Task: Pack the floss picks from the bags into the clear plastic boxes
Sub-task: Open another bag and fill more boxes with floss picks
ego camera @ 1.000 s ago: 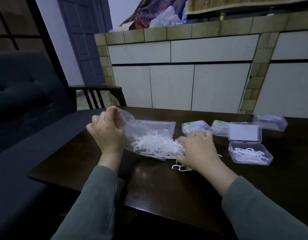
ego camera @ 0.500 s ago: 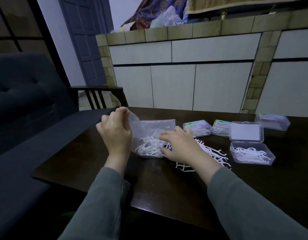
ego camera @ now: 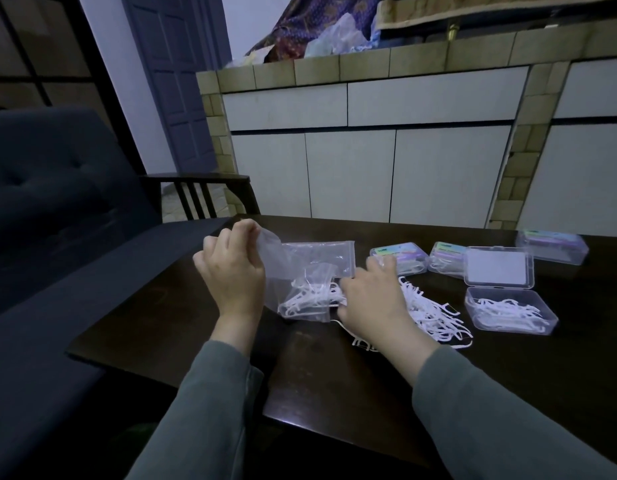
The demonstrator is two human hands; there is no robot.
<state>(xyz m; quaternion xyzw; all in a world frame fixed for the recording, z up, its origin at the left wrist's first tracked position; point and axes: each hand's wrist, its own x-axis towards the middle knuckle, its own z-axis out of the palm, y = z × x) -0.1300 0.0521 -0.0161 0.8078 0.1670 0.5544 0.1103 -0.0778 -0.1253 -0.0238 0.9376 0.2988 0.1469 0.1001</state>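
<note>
Left hand (ego camera: 232, 271) pinches bag (ego camera: 310, 271) corner; right hand (ego camera: 365, 299), fingers spread, rakes picks (ego camera: 435, 315) out. Loose pile w/ no wall round it, so one wide sweep prob sends some off the bench (ego camera: 334, 375).

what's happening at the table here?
A person is emptying floss picks out of a clear zip bag. The left hand pinches the bag's closed end and holds it up; the right hand is at the bag's mouth, on the picks. A loose pile of picks lies on the dark table. An open clear box to the right is partly filled; three closed boxes sit behind.
</note>
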